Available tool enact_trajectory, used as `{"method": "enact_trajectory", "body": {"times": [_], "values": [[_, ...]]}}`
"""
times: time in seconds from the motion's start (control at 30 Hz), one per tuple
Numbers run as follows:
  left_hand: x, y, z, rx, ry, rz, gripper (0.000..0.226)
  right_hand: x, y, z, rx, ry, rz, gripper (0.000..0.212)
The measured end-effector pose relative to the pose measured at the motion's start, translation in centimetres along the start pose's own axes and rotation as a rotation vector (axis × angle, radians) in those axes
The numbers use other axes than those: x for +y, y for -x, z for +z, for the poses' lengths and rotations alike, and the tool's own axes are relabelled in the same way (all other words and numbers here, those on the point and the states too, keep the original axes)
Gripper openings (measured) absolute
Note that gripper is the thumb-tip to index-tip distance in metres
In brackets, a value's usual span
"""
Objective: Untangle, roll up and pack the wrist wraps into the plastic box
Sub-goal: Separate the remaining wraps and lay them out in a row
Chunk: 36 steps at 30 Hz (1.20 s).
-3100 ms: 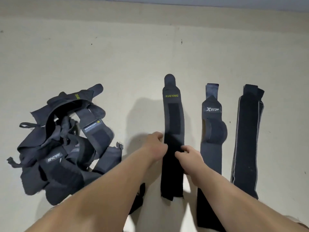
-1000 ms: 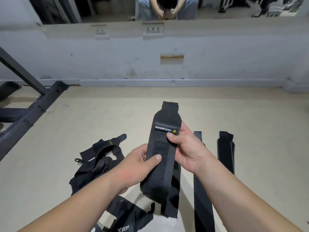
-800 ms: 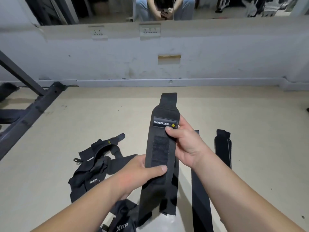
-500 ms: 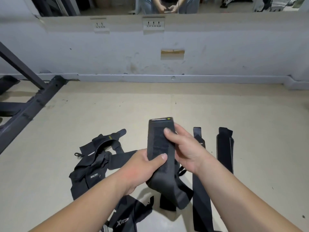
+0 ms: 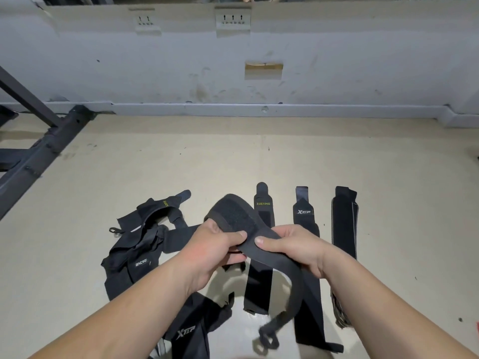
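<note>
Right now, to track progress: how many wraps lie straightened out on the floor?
3, side by side right of the tangled pile: the XUEYING wrap, the XTEP wrap, then the grey-edged wrap farthest right. The held wrap partly covers the first two.

A dark metal frame (image 5: 44, 149) lies along the left edge of the beige floor (image 5: 233, 156). A scuffed pale wall (image 5: 363, 60) rises behind, with a skirting strip (image 5: 311, 110), two socket plates (image 5: 233, 20) and a tan rectangular patch (image 5: 263, 71).
</note>
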State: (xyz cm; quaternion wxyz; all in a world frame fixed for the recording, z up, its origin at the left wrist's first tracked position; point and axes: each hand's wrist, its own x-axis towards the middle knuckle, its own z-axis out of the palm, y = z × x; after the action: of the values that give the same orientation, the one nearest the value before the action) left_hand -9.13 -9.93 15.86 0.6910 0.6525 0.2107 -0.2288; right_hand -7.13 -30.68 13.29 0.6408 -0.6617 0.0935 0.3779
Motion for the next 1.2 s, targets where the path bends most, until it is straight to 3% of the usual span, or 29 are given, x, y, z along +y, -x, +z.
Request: {"method": "enact_trajectory", "body": {"times": [0.13,0.3,0.4,0.43,0.5,0.57,0.63,0.7,0.77,0.83,0.87,0.93,1.07,1.2], "values": [[-0.2,0.2,-0.3,0.055,-0.178,-0.059,0.04,-1.1,0.6,-1.0,0.007,0.054,-0.097,0.015],[-1.2,-0.1,-1.6,0.047,-0.702,-0.139,0.064,-2.2,1.7,-2.2,0.008,0.242,-0.147,0.012],[-1.7,-0.7,-2.2,0.106,-0.899,0.047,0.063,-2.6,2.1,-2.6,-0.008,0.38,-0.145,0.007],[-1.5,-0.7,-2.1,0.064,-0.898,0.106,0.073,-2.8,2.2,-2.6,-0.013,0.392,-0.153,0.006],[-0.9,-0.6,-1.1,-0.117,-0.81,0.149,0.095,-3.5,2.6,-2.6,-0.029,0.362,-0.173,0.006],[-0.2,-0.3,0.3,-0.232,-0.812,0.189,0.096,-4.3,3.0,-2.6,-0.052,0.324,-0.196,0.01],[-0.4,-0.5,1.4,-0.142,-0.815,0.291,0.078,-4.8,3.2,-2.7,-0.023,0.261,-0.245,0.012],[-0.4,-0.8,1.6,0.098,-0.796,0.304,0.047,-4.9,3.0,-2.6,0.034,0.087,-0.307,0.008],[-0.1,-1.1,1.1,0.179,-0.555,0.097,0.055,-4.9,2.8,-2.4,0.064,-0.118,-0.348,0.009],[0.6,-1.4,0.8,0.01,-0.158,-0.166,0.074,-4.6,2.6,-2.1,0.06,-0.242,-0.342,0.013],[0.9,-1.6,0.6,-0.057,0.004,-0.21,0.08,-4.4,2.5,-2.0,0.047,-0.264,-0.32,0.015],[1.6,-1.8,0.6,-0.114,0.158,-0.157,0.07,-3.4,2.1,-1.7,-0.021,-0.264,-0.255,0.015],[2.1,-1.5,1.3,-0.056,0.162,0.003,0.023,0.4,0.8,-0.4,-0.221,-0.089,-0.047,0.031],[0.9,-2.0,0.5,0.011,0.098,0.011,0.018,2.8,0.6,1.0,-0.347,0.006,0.178,0.031]]}}
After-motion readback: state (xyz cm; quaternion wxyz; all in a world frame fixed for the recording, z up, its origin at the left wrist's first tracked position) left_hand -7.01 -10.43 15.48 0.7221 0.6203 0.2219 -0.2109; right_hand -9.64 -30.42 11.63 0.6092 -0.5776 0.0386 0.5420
